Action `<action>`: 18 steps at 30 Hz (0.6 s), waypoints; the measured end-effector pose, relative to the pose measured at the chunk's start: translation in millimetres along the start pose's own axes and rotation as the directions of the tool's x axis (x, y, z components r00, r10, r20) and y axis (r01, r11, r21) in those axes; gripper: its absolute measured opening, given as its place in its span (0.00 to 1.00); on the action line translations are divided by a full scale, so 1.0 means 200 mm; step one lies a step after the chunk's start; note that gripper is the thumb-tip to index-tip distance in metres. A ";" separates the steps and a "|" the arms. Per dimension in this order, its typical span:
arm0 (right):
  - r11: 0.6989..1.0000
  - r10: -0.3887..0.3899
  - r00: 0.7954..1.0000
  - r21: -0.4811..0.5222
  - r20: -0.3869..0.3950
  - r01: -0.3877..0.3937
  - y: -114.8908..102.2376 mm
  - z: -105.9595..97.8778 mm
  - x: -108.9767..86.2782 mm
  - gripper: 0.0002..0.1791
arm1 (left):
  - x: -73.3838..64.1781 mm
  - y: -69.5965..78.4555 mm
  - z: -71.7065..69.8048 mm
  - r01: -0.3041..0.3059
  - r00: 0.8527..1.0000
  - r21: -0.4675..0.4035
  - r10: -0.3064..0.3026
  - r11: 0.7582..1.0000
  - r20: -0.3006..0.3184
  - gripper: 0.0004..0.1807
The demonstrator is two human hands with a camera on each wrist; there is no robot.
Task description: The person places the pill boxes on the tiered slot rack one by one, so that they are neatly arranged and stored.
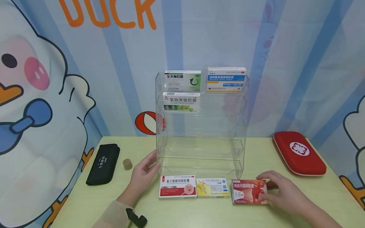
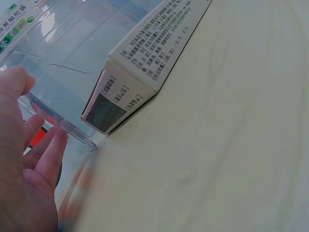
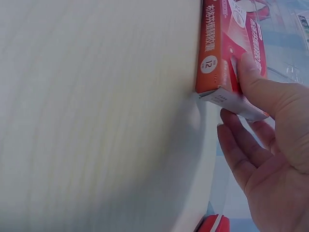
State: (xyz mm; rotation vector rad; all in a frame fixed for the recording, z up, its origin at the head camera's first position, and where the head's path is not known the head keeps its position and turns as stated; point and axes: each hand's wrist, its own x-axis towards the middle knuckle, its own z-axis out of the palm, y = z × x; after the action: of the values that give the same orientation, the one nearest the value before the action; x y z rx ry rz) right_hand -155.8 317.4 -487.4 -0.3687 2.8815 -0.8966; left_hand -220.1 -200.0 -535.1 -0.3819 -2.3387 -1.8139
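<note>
Nearest the camera, a beige sleeve (image 1: 112,215) is resting over the counter (image 1: 211,217), in front of and left of the clear rack (image 1: 205,126). Its left hand (image 1: 144,172) is holding the rack's left side wall, thumb at the front and fingers at the outer side; how firmly they are pressing, I cannot tell. Three boxes are lying in front of the rack: a red-and-white box (image 1: 178,186) before its left part, a yellow-and-white box (image 1: 212,187) before its middle, and a red box (image 1: 247,192) at its front right corner. The right hand (image 1: 285,193) is pinching that red box by its outer end, thumb on the printed face and fingers behind. Whether the box is leaving the counter, I cannot tell.

In the rack, a green-and-white box (image 1: 183,80) and a blue-and-white box (image 1: 226,79) are standing in the top tier, left and right, while a white box (image 1: 181,102) is occupying the second tier's left.

Picking up the red box while steadying the rack is seemingly the step in hand. If the second tier's right space is awaiting it, the next move is probably calling for a secure pinch, a lift above that tier's front lip, and a face-out lowering.
</note>
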 end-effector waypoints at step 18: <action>0.942 -0.304 0.935 0.089 -0.186 0.324 -0.10 -0.08 0.01 0.22 | 0.00 0.00 0.00 0.003 1.000 0.006 -0.003 1.000 -0.002 0.34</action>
State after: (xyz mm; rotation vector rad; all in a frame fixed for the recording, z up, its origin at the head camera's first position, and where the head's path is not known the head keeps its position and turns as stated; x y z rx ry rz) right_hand -156.8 309.5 -462.8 -0.7967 2.9516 -1.1957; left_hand -219.8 -199.7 -534.9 -0.3762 -2.3442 -1.8071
